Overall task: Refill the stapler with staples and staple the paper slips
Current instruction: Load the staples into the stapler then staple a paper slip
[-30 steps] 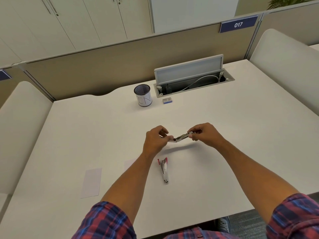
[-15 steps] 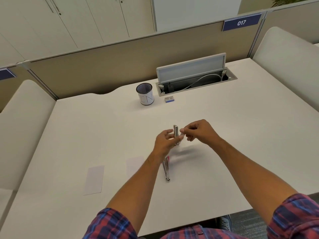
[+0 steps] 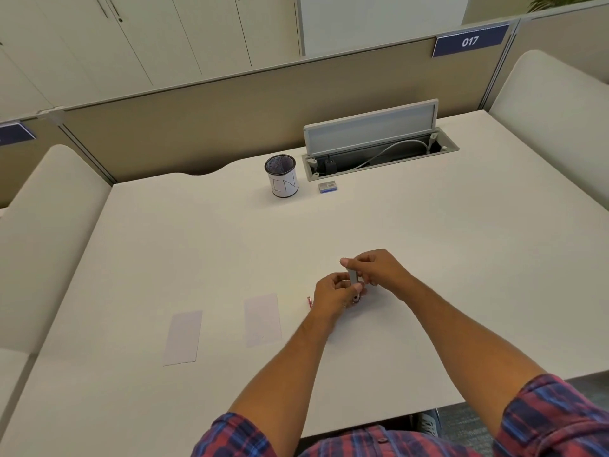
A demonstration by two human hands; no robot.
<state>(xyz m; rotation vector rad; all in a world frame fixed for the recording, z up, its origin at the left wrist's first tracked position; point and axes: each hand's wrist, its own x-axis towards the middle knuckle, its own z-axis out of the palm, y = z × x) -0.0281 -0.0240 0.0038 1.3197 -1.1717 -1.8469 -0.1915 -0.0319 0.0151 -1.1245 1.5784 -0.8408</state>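
Over the middle of the white desk (image 3: 461, 258), my left hand (image 3: 331, 293) and my right hand (image 3: 379, 268) are close together. Both pinch a small silver metal stapler part (image 3: 353, 281), which stands nearly upright, the left hand at its lower end and the right at its top. A red and silver stapler piece (image 3: 309, 301) lies on the desk behind my left wrist, with only its red tip showing. Two pale paper slips (image 3: 183, 338) (image 3: 263, 319) lie flat to the left. A small blue staple box (image 3: 328, 187) sits far back.
A mesh pen cup (image 3: 281, 176) with a white label stands at the back, next to an open cable tray (image 3: 379, 150) with its lid raised. A beige partition runs behind the desk. Padded side panels flank the desk left and right.
The silver part has turned from lying level between my hands to standing upright. My hands have drawn closer together, and my left arm now covers most of the red stapler piece.
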